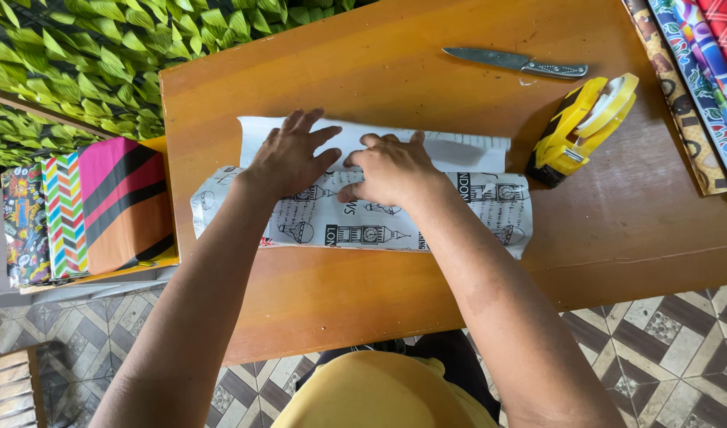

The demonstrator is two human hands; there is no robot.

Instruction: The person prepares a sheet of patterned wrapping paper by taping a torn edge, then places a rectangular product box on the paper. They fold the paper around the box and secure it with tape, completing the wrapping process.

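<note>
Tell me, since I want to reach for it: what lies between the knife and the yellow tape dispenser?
Only bare wooden table, in the head view: the knife lies just beyond the tape dispenser.

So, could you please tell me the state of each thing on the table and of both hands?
Wrapping paper: folded over a parcel, white flap still loose.
Left hand: flat, pressing the paper.
Right hand: pressing the fold.
Knife: lying flat, untouched.
Tape dispenser: resting beside the parcel, untouched.
</note>
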